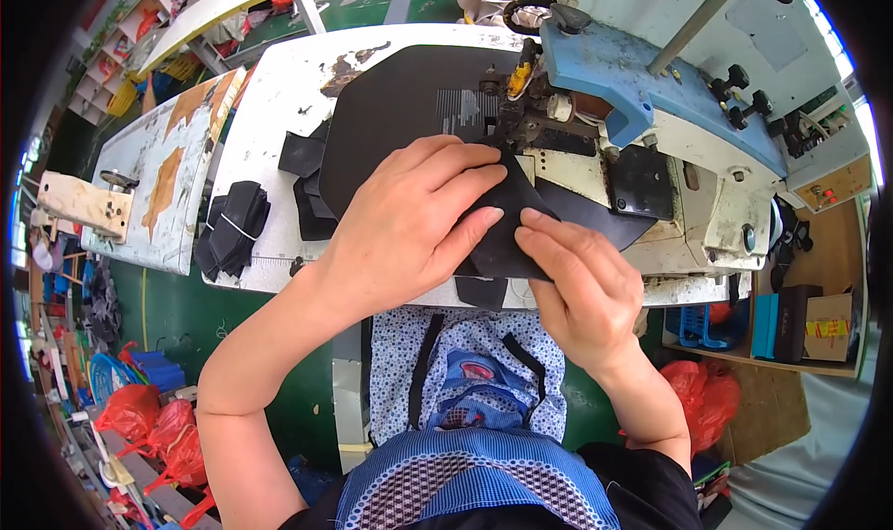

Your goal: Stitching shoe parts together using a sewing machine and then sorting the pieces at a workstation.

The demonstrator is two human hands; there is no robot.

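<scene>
One smooth black sheet [507, 243] lies pinched by right fingers [556, 246], under outstretched left fingers [473, 187].

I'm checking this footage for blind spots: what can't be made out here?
In the head view:
- Underside of the smooth black sheet piece: faces away from the camera.
- Surface beneath the bare left hand: covered by that hand.
- Working tip of the blue-and-white metal machine: too small among dark parts.
- Contents of the red plastic bag at right: concealed by it.
</scene>
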